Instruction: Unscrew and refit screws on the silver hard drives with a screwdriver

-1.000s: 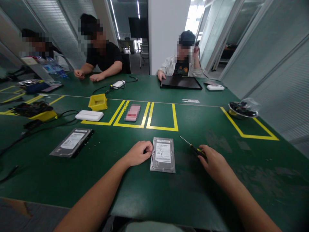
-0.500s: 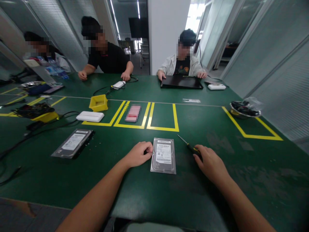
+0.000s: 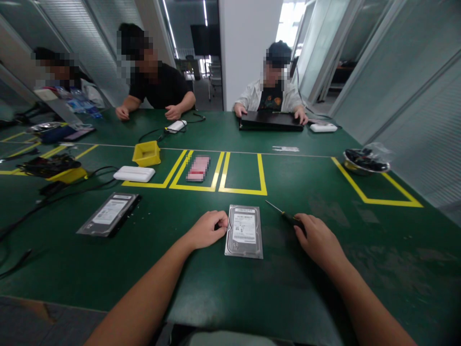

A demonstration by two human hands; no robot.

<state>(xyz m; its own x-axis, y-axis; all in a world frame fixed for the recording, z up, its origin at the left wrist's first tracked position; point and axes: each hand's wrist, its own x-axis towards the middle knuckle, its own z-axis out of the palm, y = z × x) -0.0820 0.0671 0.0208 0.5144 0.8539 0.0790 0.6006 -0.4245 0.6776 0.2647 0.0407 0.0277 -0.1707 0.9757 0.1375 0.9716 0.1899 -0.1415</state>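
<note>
A silver hard drive (image 3: 245,230) with a white label lies flat on the green table in front of me. At its left edge rests my left hand (image 3: 209,229), its fingers curled and the tips against the drive's side. My right hand (image 3: 319,235) is closed round the dark handle of a screwdriver (image 3: 284,215), to the right of the drive. The thin shaft points up and left, its tip just beyond the drive's upper right corner. Part of the handle is hidden by my fingers.
A second hard drive (image 3: 109,214) lies on the left. Farther back are a white power bank (image 3: 134,174), a yellow bin (image 3: 146,153), a pink phone-like object (image 3: 198,169) and a metal bowl of black parts (image 3: 366,161). Across the table, a person handles a black laptop-like panel (image 3: 271,122).
My right hand has shifted slightly right with the screwdriver, away from the drive. My left hand and the drive stay put. Across the table, co-workers' hands have moved a little.
</note>
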